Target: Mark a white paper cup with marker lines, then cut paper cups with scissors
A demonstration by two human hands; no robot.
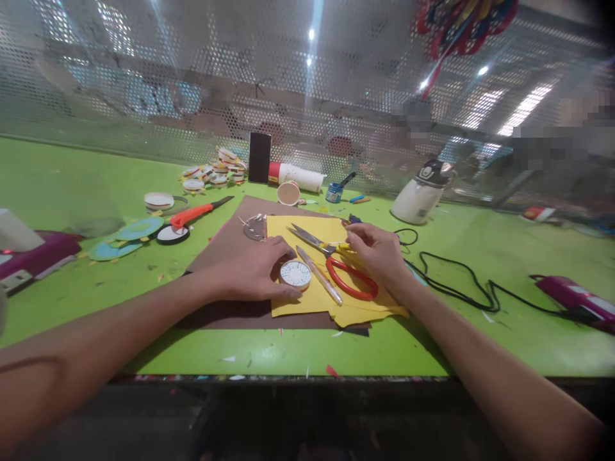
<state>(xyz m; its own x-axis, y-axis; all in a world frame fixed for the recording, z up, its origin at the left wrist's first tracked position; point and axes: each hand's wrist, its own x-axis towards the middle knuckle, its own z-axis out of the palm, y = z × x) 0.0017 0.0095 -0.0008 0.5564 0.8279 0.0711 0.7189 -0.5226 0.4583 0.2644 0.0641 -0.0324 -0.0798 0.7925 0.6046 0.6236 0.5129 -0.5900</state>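
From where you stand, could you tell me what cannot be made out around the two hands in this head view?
- Left hand: its fingers cover the near rim of the round white disc; the print on it is too small to read.
- Right hand: whatever its fingertips pinch at the scissors is hidden by the fingers.
- Yellow paper: its right part lies under that hand.
- Beyond the mesh screen, everything is blurred.

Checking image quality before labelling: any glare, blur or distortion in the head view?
Head view: wide-angle bend, the green table edge curves; light streaks glare on the perforated screen; background patches pixelated; corners darken; left hand, right hand and scissors sharp.
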